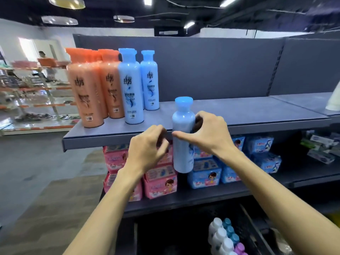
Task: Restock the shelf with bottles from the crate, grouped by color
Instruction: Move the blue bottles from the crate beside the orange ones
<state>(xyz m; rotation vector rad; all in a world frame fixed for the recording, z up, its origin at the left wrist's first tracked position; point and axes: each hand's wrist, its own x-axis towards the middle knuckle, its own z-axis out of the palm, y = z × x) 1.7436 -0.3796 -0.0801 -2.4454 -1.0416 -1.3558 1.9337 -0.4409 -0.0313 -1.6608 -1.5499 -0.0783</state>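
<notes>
My right hand (207,133) grips a light blue bottle (182,153) around its upper body and holds it upright just in front of the top shelf (248,112) edge. My left hand (147,146) hovers just left of that bottle with loosely curled fingers, holding nothing and a little apart from it. On the shelf's left end stand several orange bottles (88,92). Right beside them are two light blue bottles (131,89), one behind the other. Below, a dark crate (248,218) holds several white bottles (220,236) with blue and purple caps.
The lower shelf (202,197) carries pink packs (160,183) on the left and blue packs (206,173) on the right. A white object (334,100) sits at the far right of the top shelf. Another rack and a person stand far left across the aisle.
</notes>
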